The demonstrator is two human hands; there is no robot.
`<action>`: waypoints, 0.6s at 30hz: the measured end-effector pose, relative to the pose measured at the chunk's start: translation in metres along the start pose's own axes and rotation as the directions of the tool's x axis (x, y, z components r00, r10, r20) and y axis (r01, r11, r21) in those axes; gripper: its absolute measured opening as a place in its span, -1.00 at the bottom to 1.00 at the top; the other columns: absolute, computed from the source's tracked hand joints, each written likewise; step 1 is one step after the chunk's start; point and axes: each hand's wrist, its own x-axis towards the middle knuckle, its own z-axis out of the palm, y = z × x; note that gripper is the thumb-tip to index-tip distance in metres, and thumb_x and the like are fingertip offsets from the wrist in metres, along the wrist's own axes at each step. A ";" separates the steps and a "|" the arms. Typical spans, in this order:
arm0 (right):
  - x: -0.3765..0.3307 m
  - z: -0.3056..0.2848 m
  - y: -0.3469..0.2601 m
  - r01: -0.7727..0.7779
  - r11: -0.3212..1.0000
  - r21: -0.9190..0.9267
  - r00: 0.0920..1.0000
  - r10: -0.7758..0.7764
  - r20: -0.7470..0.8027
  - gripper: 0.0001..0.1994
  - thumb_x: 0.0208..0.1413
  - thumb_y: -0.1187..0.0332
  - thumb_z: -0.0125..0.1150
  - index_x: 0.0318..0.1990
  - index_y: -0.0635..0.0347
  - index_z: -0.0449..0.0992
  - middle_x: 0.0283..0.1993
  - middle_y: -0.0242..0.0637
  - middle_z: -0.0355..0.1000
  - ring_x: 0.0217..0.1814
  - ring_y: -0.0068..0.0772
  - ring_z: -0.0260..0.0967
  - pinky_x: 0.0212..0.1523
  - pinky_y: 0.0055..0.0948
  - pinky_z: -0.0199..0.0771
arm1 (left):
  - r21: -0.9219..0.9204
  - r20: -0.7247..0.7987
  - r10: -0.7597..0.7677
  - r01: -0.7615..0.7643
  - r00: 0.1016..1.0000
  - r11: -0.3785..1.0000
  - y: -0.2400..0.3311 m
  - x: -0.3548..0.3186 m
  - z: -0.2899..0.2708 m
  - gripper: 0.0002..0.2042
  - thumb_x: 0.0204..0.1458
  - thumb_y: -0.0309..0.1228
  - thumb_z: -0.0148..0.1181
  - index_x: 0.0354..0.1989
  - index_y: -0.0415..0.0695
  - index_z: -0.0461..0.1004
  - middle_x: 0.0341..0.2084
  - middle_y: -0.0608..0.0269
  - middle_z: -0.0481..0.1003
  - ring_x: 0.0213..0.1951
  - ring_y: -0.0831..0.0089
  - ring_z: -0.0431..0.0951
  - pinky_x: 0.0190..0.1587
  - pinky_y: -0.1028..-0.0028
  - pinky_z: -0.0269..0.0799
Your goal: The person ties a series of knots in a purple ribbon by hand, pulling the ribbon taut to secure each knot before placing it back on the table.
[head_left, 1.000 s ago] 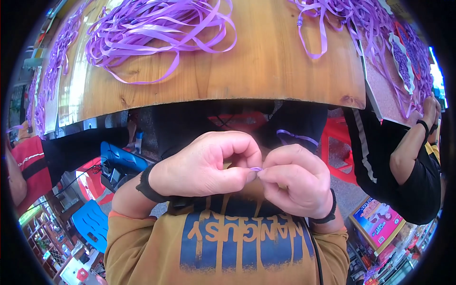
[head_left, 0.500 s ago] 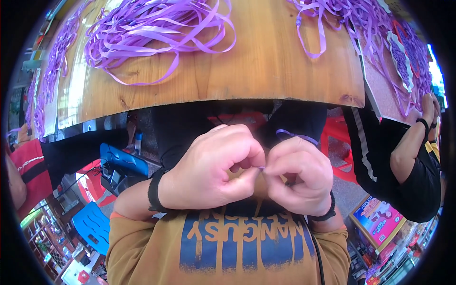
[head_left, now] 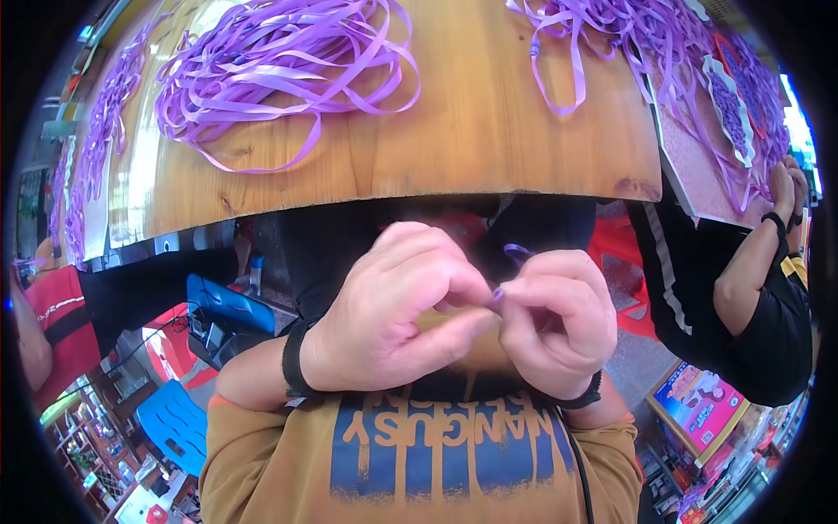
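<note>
My left hand [head_left: 393, 319] and my right hand [head_left: 554, 323] are pressed together close to my chest, below the table's near edge. Both pinch a small piece of purple ribbon [head_left: 497, 295] between thumb and fingertips. A short loop of the same ribbon [head_left: 517, 253] pokes up above my right hand. Most of the piece is hidden inside my fingers. Each wrist wears a black band.
A wooden table [head_left: 471, 131] lies ahead with a big tangle of purple ribbons [head_left: 279, 70] at the left and more ribbons [head_left: 611, 35] at the right. A person in black [head_left: 742, 288] works at the right side. A blue stool [head_left: 218, 306] stands below left.
My hands have stayed pressed together and shifted slightly; the fingers have worked around the ribbon piece, and the pinch point now shows between the two thumbs.
</note>
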 end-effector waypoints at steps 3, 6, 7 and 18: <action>0.001 -0.003 -0.001 0.028 0.999 0.034 0.999 -0.029 0.015 -0.71 -0.27 0.72 0.21 -0.33 0.20 0.44 -0.40 -0.28 0.36 -0.46 -0.48 0.31 -0.51 -0.61 0.29 | -0.150 0.072 -0.071 0.081 0.995 0.985 0.001 0.002 -0.004 -0.92 -0.08 -0.54 0.14 -0.39 -0.22 0.44 -0.51 0.25 0.39 -0.42 0.36 0.38 -0.29 0.43 0.30; -0.002 -0.005 -0.003 0.047 0.995 0.084 0.998 -0.050 0.026 -0.74 -0.20 0.73 0.16 -0.34 0.18 0.41 -0.37 -0.26 0.35 -0.42 -0.47 0.30 -0.44 -0.60 0.28 | -0.303 0.165 -0.225 0.267 0.960 0.915 0.008 0.004 -0.007 -0.92 -0.06 -0.54 0.14 -0.37 -0.24 0.45 -0.49 0.23 0.40 -0.41 0.41 0.38 -0.31 0.50 0.29; -0.002 -0.006 -0.003 0.030 0.993 0.114 0.999 -0.034 0.037 -0.75 -0.19 0.71 0.17 -0.35 0.17 0.40 -0.37 -0.27 0.35 -0.41 -0.46 0.31 -0.42 -0.59 0.29 | -0.297 0.157 -0.243 0.281 0.957 0.913 0.008 0.004 -0.005 -0.91 -0.08 -0.55 0.15 -0.37 -0.24 0.45 -0.49 0.23 0.40 -0.41 0.43 0.39 -0.32 0.51 0.28; -0.002 -0.007 0.001 0.089 0.986 0.144 0.993 -0.099 0.069 -0.70 -0.23 0.68 0.27 -0.28 0.18 0.47 -0.37 -0.30 0.39 -0.39 -0.45 0.36 -0.48 -0.60 0.36 | 0.067 -0.028 0.035 -0.033 0.999 0.997 0.006 0.004 0.002 -0.80 -0.33 -0.67 0.24 -0.46 -0.14 0.50 -0.61 0.33 0.39 -0.52 0.42 0.39 -0.19 0.34 0.35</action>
